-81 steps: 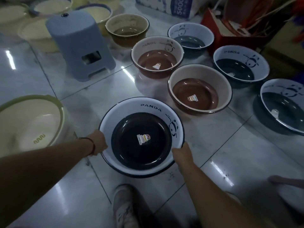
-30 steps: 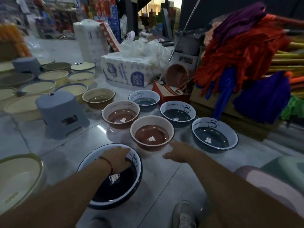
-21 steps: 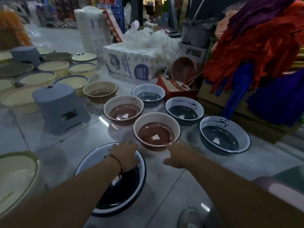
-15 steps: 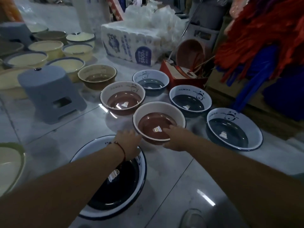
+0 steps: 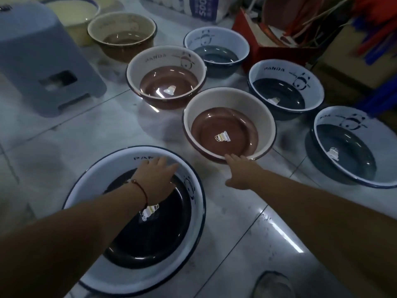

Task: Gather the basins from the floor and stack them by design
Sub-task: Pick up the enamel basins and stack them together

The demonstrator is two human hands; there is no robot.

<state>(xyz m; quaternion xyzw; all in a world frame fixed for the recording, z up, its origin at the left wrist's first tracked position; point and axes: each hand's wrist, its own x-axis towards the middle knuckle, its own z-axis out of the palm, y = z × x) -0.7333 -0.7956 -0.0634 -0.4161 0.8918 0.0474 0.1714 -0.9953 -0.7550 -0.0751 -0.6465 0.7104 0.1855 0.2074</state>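
Fingers of the right hand [image 5: 240, 172] have now arrived at the near rim of the brown-bottomed basin [image 5: 228, 125]; about a second ago that hand was short of it, above bare floor [image 5: 236, 233]. They lie straight against the rim, touching but not yet curled round it, so the grasp looks about to start rather than done. The left hand [image 5: 156, 177] lies flat and relaxed on the far inner wall of the large dark panda basin [image 5: 86, 203], which sits nearest the person on the floor tiles; nearly three seconds ago both hands gripped that basin by its sides, so it has been set down. Beyond the reached basin stands a second brown basin [image 5: 166, 77], and dark blue panda basins [image 5: 286, 89] run along the right side of the floor beside it. A grey plastic stool [image 5: 38, 61] stands at the far left. Judging by design, the brown one should join its brown twin, not the dark basin.
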